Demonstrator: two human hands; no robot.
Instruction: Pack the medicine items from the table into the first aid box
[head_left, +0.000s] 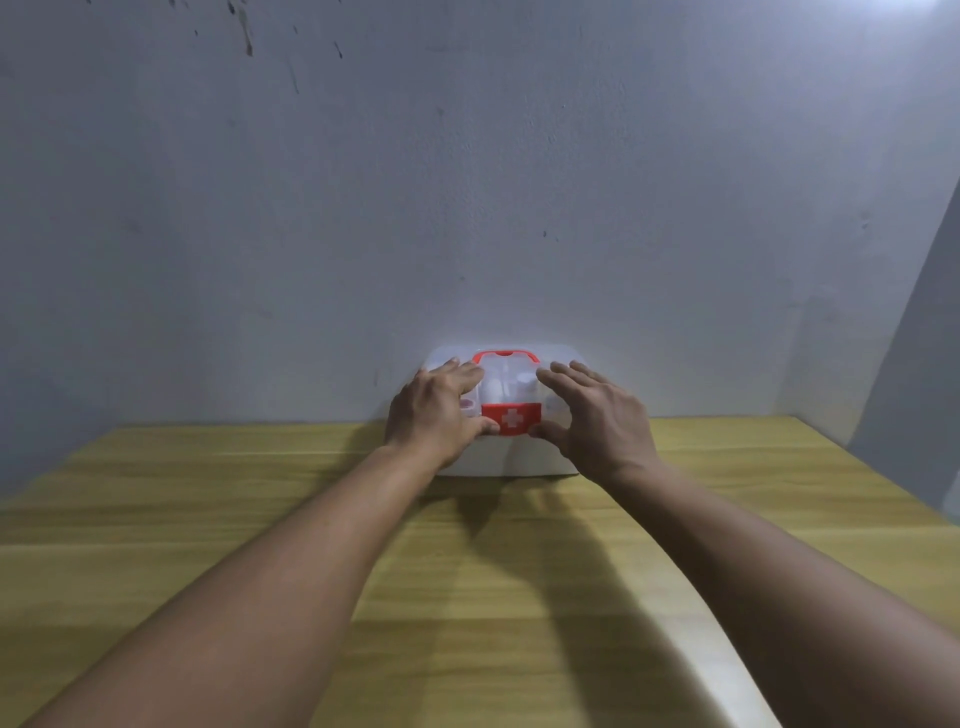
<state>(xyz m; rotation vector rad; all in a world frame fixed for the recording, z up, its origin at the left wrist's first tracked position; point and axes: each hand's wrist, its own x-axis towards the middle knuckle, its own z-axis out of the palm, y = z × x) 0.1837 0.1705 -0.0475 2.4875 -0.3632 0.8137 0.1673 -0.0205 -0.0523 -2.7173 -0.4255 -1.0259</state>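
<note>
A yellowish wooden table (156, 519) meets a pale grey wall (467, 182) flecked with dark marks.

Two bare hands rest on a closed first aid box (501, 460) at the far edge of a wooden table (467, 597), against a pale wall (467, 182). The left hand (434, 410) lies flat on the clear lid, thumb touching the red latch (511, 418) with its white cross; the right hand (597, 415) is spread beside the latch. A red handle (504, 356) lies folded on top
</note>
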